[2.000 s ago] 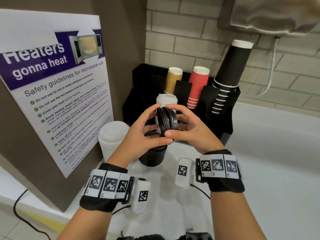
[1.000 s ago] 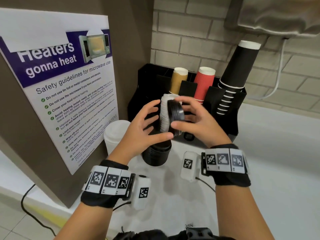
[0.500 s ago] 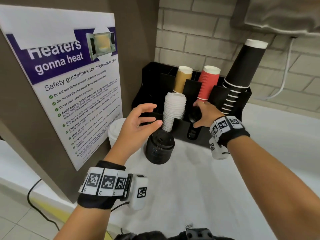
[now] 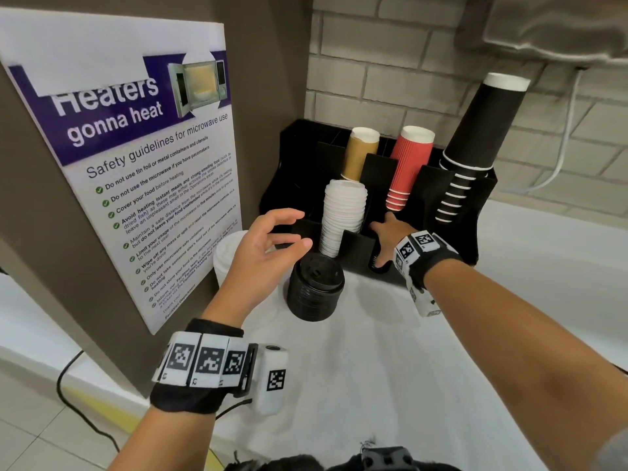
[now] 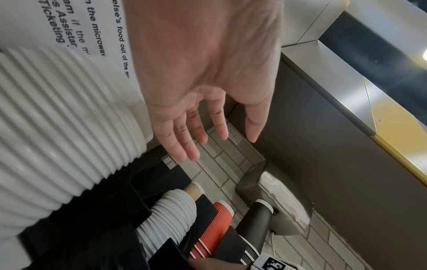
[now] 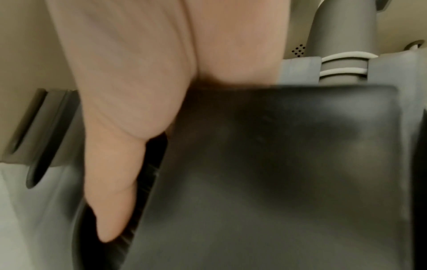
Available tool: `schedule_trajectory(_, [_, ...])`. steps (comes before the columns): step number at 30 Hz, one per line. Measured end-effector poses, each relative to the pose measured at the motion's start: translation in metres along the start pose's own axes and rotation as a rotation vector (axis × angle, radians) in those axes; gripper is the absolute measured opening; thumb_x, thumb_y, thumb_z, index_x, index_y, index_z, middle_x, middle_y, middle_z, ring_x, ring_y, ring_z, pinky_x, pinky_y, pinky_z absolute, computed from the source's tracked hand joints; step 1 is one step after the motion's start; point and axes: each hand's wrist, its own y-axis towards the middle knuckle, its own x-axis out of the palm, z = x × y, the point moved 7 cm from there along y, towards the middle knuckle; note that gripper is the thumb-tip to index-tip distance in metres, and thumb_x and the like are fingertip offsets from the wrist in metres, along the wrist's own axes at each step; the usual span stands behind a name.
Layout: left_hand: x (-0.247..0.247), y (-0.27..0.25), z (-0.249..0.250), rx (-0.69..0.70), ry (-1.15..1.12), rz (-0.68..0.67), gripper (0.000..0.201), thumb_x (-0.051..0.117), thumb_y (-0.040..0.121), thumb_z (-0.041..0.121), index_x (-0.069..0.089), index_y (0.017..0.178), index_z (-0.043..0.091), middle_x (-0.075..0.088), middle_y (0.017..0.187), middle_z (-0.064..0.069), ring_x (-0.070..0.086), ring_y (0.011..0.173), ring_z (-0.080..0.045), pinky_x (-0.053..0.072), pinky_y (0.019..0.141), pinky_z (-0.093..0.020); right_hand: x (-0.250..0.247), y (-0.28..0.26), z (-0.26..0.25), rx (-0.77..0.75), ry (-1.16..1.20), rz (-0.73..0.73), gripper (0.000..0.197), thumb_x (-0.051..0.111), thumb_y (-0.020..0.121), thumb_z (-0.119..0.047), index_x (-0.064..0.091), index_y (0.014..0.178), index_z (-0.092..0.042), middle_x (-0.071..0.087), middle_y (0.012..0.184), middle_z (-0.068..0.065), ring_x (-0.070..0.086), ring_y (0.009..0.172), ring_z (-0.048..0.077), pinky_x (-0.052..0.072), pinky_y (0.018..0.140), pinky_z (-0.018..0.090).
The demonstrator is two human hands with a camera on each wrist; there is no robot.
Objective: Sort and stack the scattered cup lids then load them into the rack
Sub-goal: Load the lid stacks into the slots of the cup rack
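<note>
Black lids stood on edge in the rack front slot, right hand thumb seen alongside only by wrist view, grip undeterminable, left hand fingers spread, nothing held.

Left hand is raised, palm turned inward, fingers spread and loosely extended, holding nothing. Right arm is extended forward; right hand is angled downward, thumb straight. Remaining right fingers are hidden; their grip cannot be determined. Both wrists carry marker bands.
</note>
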Motion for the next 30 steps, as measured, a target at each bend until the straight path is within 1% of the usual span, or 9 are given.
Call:
schedule_trajectory(4, [-0.001,0.0,0.001,0.002,-0.002,0.0,0.032,0.068,0.088,0.013,0.06,0.112,0.033,0.057,0.125,0.008,0.064,0.1,-0.003,0.043,0.077,-0.002,-0.019,-0.02,0.0,0.03,0.052,0.032,0.084,0.081,0.071,-0.022,0.036,0.14,-0.007,0.034,0.136,0.018,0.046,0.12,0.035,0.051,0.09,0.041])
schedule_trajectory(8, [-0.002,0.002,0.001,0.001,0.02,0.012,0.031,0.067,0.088,0.015,0.06,0.112,0.033,0.056,0.125,0.008,0.064,0.098,0.0,0.041,0.077,-0.001,-0.063,-0.051,-0.018,-0.115,0.385,0.424,0.052,0.066,0.082,-0.011,0.05,0.131,-0.007,0.048,0.125,0.019,0.051,0.113,0.032,0.044,0.094,0.034])
schedule_trajectory(9, [-0.002,0.002,0.001,0.001,0.024,0.014,0.031,0.067,0.089,0.015,0.06,0.113,0.032,0.056,0.126,0.007,0.064,0.097,0.0,0.041,0.077,-0.001,-0.067,-0.061,-0.03,-0.186,0.497,0.446,0.049,0.067,0.082,-0.013,0.053,0.129,-0.009,0.051,0.122,0.016,0.053,0.11,0.029,0.043,0.092,0.03])
schedule_trajectory(12, [0.001,0.003,0.004,0.01,0.014,0.015,0.031,0.067,0.089,0.012,0.06,0.113,0.031,0.056,0.125,0.005,0.063,0.093,0.003,0.042,0.078,-0.002,-0.044,-0.073,-0.073,-0.35,0.567,0.168,0.061,0.075,0.078,-0.038,0.053,0.132,-0.019,0.054,0.125,0.005,0.051,0.112,0.017,0.041,0.094,0.026])
schedule_trajectory(14, [0.003,0.003,0.005,0.016,0.01,0.008,0.032,0.067,0.089,0.011,0.06,0.112,0.031,0.056,0.125,0.005,0.063,0.091,0.004,0.042,0.078,-0.003,-0.021,-0.073,-0.093,-0.397,0.506,0.007,0.078,0.078,0.072,-0.048,0.045,0.138,-0.024,0.051,0.132,0.004,0.048,0.12,0.018,0.042,0.101,0.032])
schedule_trajectory(16, [0.003,0.002,0.005,0.014,0.016,0.001,0.032,0.067,0.089,0.012,0.06,0.113,0.031,0.057,0.124,0.007,0.063,0.093,0.002,0.043,0.079,-0.004,-0.003,-0.068,-0.101,-0.383,0.493,-0.051,0.089,0.079,0.067,-0.051,0.037,0.142,-0.029,0.047,0.133,0.005,0.044,0.123,0.022,0.042,0.103,0.038])
schedule_trajectory(20, [0.001,0.0,0.004,0.006,0.021,0.003,0.032,0.067,0.089,0.012,0.059,0.111,0.033,0.057,0.124,0.007,0.063,0.094,0.001,0.043,0.08,-0.005,0.014,-0.059,-0.105,-0.332,0.518,-0.071,0.092,0.081,0.066,-0.049,0.032,0.142,-0.034,0.045,0.127,0.007,0.044,0.119,0.024,0.044,0.097,0.035])
schedule_trajectory(25, [-0.001,-0.001,0.006,0.007,0.033,0.012,0.031,0.067,0.089,0.012,0.06,0.113,0.031,0.056,0.125,0.005,0.063,0.093,0.002,0.042,0.079,-0.002,0.014,-0.054,-0.108,-0.341,0.532,-0.034,0.082,0.081,0.067,-0.04,0.038,0.137,-0.03,0.048,0.118,0.006,0.05,0.109,0.024,0.05,0.088,0.035])
schedule_trajectory(30, [-0.002,-0.001,0.006,0.009,0.023,0.027,0.031,0.067,0.089,0.011,0.06,0.113,0.029,0.056,0.125,0.004,0.062,0.092,0.004,0.042,0.078,-0.002,0.006,-0.054,-0.101,-0.356,0.625,0.013,0.076,0.08,0.067,-0.034,0.042,0.133,-0.028,0.053,0.119,0.007,0.054,0.108,0.023,0.053,0.09,0.039])
